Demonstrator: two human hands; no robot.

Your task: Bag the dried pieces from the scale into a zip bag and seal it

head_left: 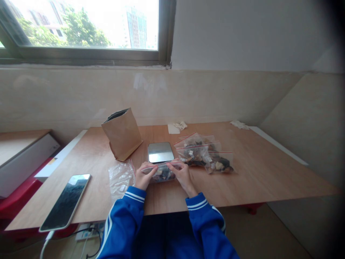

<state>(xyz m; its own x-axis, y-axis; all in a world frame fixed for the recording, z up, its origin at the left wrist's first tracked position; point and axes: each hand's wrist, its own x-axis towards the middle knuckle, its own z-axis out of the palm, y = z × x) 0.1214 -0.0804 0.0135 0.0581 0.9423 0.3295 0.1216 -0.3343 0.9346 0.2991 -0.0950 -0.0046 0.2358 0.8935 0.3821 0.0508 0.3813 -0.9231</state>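
I'm pinching the top edge of a small clear bag [161, 173] with both hands, right in front of me on the worktop [256, 172]. My left hand [145, 176] is gripping the left end of the red seal strip, fingers closed on it, and my right hand [181, 173] is closing on the right end the same way. The bag is sitting just this side of the little scale [160, 151], with dark chunky pieces showing through the plastic.

To my right, filled bags [206, 153] are lying in an overlapping pile, near my right hand but not touching it. An empty bag [121, 178] is lying flat beside my left wrist, a brown paper pouch [122, 133] is standing open behind it, and a phone [65, 201] is resting near the left edge.

I'm judging the risk here as the seal: if a crumb is sitting in the strip or my fingers are pulling unevenly, it could stay partly open and the pieces could spill. A slip could also nudge the bag against the scale.
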